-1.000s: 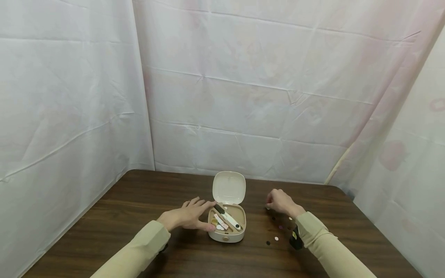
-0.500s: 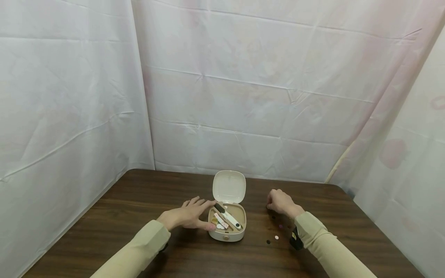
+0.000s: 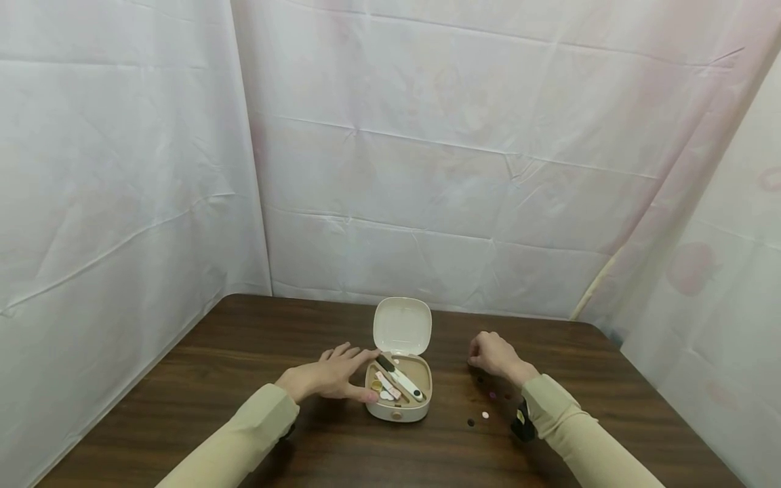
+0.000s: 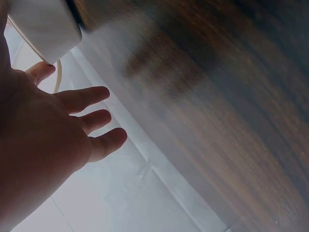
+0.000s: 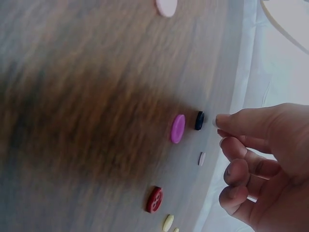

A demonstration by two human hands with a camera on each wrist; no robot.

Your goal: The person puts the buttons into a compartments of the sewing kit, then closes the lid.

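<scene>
A small cream box (image 3: 398,409) stands open on the dark wooden table (image 3: 244,352), its lid (image 3: 402,327) upright at the back. Inside lie a black-and-white tool, a pink piece and small round bits. My left hand (image 3: 332,376) rests against the box's left side with its fingers straight; in the left wrist view those fingers (image 4: 94,121) are spread beside the box corner (image 4: 43,24). My right hand (image 3: 491,352) is curled over loose buttons to the right of the box. Its thumb and forefinger tips (image 5: 227,123) meet beside a dark button (image 5: 199,120), and I see nothing between them.
More buttons lie scattered on the table: purple (image 5: 178,128), red (image 5: 154,199), a small white one (image 5: 202,158), and a pale one (image 3: 485,414) beside a dark one (image 3: 470,422). White cloth walls (image 3: 427,169) close in the table's back and sides.
Both hands stay almost where they were, and the box has not moved. Only the head view has shifted slightly.
</scene>
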